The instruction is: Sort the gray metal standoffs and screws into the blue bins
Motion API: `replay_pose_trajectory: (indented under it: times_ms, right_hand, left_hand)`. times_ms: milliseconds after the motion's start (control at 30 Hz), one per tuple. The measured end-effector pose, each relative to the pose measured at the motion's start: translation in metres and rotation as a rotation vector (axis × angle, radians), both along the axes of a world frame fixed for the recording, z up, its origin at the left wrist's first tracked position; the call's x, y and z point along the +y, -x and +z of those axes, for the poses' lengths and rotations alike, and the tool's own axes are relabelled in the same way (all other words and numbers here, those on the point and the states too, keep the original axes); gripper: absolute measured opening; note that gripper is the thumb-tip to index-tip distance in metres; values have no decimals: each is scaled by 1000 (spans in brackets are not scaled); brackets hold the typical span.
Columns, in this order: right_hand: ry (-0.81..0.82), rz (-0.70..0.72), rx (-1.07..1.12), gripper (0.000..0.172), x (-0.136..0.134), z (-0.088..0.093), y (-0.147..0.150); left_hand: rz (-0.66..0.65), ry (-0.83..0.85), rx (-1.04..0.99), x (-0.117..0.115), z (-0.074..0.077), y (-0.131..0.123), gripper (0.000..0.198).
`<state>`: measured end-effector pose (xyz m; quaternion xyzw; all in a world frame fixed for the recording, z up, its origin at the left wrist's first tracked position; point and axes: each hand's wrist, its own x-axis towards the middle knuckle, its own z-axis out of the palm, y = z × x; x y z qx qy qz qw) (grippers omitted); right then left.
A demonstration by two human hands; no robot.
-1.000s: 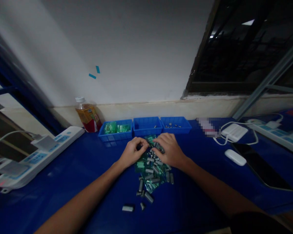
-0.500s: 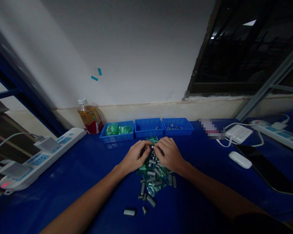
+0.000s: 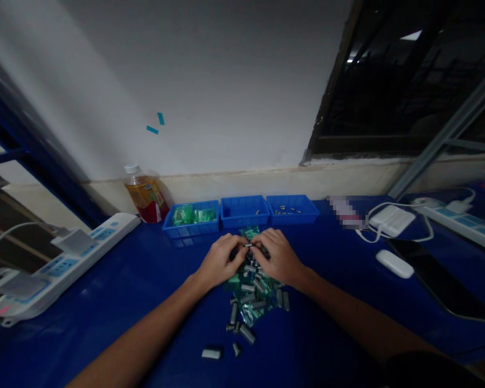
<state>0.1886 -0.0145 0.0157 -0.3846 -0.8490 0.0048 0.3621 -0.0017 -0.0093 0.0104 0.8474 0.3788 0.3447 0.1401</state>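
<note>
a small metal piece (image 3: 248,246) is being pinched between the fingertips of both hands, just over the far edge of a pile (image 3: 253,293) of grey cylinders and green pieces lying on the blue bench (image 3: 145,280). the left hand (image 3: 220,261) is being held curled, its fingers closed on the piece from 9 o'clock. the right hand (image 3: 278,256) is being held the same way, closed on it from 3 o'clock. whether one part or two are being gripped cannot be told in the dim light.

three blue trays are being kept in a row at 12 o'clock of the pile, close to the wall. the left tray (image 3: 191,230), at 11 o'clock, is being used for green pieces and is partly filled. in the middle tray (image 3: 243,220) barely one small part is showing. in the right tray (image 3: 293,217), at 1 o'clock, only a few small metal parts are lying. judged from this, little is being shown as sorted, and most of the pile is lying unhandled. a few loose cylinders (image 3: 210,353) are lying apart at 7 o'clock of the pile.

a bottle (image 3: 145,195) is standing at 10 o'clock, and a white power strip (image 3: 60,264) is lying at 9 o'clock.
</note>
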Motion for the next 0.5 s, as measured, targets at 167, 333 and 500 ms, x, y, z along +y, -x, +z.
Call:
replay_pose_trajectory:
  times_ms: [167, 333, 500]
  right_hand:
    - [-20, -11, 7, 8, 5, 7, -11]
    - [-27, 47, -102, 8, -1, 7, -6]
    - [-104, -32, -153, 10, 6, 10, -11]
  left_hand:
    - [21, 27, 13, 1, -1, 0, 18]
    - [-29, 44, 19, 0, 0, 0, 20]
    - [-39, 79, 79, 1, 0, -1, 24]
